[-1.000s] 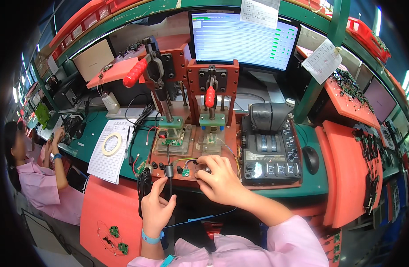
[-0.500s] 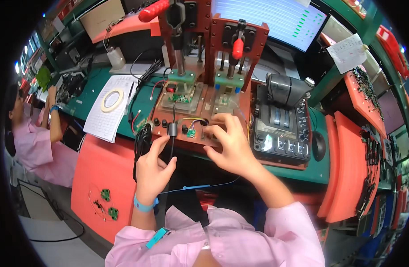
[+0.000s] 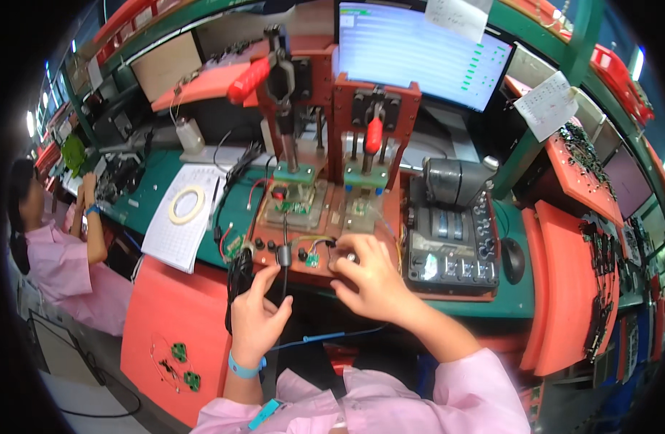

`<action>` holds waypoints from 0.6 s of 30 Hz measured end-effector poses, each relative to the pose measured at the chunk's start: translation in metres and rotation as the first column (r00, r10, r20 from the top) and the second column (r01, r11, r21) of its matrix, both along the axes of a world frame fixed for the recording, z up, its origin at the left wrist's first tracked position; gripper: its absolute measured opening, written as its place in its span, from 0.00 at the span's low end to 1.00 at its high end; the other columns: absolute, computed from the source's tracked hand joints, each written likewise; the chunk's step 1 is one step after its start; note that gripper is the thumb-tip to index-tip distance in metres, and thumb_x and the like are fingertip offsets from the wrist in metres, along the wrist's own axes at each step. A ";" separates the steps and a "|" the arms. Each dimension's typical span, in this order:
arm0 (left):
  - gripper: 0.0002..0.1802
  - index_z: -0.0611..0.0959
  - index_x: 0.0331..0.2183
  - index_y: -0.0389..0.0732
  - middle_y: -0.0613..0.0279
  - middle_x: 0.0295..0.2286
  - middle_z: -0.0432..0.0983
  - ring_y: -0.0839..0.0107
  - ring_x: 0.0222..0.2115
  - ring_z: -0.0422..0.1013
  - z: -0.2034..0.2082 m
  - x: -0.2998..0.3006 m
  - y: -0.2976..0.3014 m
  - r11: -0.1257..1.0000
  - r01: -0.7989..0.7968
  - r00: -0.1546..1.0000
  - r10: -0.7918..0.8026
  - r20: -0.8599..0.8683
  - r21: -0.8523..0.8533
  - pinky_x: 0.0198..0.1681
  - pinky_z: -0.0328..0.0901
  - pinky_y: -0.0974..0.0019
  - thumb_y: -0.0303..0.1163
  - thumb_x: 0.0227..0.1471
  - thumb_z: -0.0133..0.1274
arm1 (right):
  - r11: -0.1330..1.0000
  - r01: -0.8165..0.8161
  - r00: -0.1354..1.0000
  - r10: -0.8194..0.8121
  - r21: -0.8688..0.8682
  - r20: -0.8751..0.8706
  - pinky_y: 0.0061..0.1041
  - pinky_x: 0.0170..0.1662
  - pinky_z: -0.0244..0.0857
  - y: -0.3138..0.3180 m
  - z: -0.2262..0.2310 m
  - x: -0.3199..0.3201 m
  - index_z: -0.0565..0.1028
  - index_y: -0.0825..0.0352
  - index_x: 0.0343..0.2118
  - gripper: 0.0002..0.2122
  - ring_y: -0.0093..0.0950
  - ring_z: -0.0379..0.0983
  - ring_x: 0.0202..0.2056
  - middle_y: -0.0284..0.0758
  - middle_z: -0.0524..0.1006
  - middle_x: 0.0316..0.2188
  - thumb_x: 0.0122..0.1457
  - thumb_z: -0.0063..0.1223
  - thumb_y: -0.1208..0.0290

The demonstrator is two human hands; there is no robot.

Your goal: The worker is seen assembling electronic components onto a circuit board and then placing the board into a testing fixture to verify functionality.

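I pinch the black cable [image 3: 283,254] upright in my left hand [image 3: 256,318] to keep it off the red test fixture [image 3: 325,239], while my right hand [image 3: 369,278] curls over its front buttons, ready to press.

Single view only, from a head-worn fisheye camera looking forward and down over the person's own chest and pink sleeves at the green tabletop [image 3: 224,210], close enough that both forearms enter from the lower edge and fill the lower centre. The orange press fixture [image 3: 332,145] sits at the centre of the picture, near, with the monitor [image 3: 419,54] at the top edge. Straight shelf edges bend toward the dark rim; a co-worker [image 3: 54,239] shows at the far left.
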State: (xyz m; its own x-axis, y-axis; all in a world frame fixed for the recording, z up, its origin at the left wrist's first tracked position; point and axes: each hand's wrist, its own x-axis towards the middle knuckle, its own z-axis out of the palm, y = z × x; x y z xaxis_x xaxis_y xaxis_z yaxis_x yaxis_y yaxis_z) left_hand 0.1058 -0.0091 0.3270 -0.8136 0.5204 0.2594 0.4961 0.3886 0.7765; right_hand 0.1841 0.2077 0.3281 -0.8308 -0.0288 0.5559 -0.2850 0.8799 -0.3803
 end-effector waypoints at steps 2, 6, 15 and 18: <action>0.30 0.75 0.47 0.39 0.51 0.44 0.77 0.75 0.09 0.66 0.001 0.001 0.000 1.000 0.007 1.000 -0.007 -0.019 0.013 0.16 0.60 0.76 0.20 0.36 0.57 | 0.999 0.021 0.999 -0.020 0.024 -0.037 0.36 0.48 0.56 -0.002 0.003 0.001 0.70 0.65 0.32 0.12 0.39 0.61 0.48 0.41 0.65 0.49 0.43 0.58 0.72; 0.30 0.75 0.47 0.39 0.51 0.44 0.77 0.75 0.10 0.67 0.003 0.002 0.001 1.000 -0.017 1.000 0.017 0.007 0.018 0.16 0.60 0.76 0.20 0.35 0.57 | 0.997 0.039 0.997 -0.035 0.063 -0.069 0.37 0.50 0.55 -0.006 0.004 0.001 0.70 0.65 0.33 0.13 0.40 0.61 0.50 0.42 0.64 0.51 0.43 0.58 0.70; 0.30 0.74 0.46 0.38 0.50 0.44 0.77 0.74 0.10 0.68 0.005 0.001 0.003 1.000 -0.027 1.000 0.027 0.003 0.001 0.16 0.60 0.76 0.19 0.35 0.57 | 0.970 0.020 0.995 0.004 0.242 -0.097 0.38 0.52 0.54 -0.004 0.000 0.000 0.70 0.66 0.34 0.15 0.42 0.59 0.53 0.45 0.63 0.53 0.44 0.59 0.68; 0.30 0.74 0.47 0.38 0.51 0.44 0.77 0.74 0.09 0.67 0.003 0.001 0.003 1.000 -0.015 1.000 0.015 -0.022 0.003 0.15 0.60 0.76 0.19 0.35 0.57 | 0.990 0.038 0.992 -0.020 0.135 -0.128 0.38 0.52 0.54 -0.007 0.001 0.002 0.70 0.66 0.34 0.15 0.42 0.59 0.52 0.44 0.63 0.53 0.44 0.59 0.68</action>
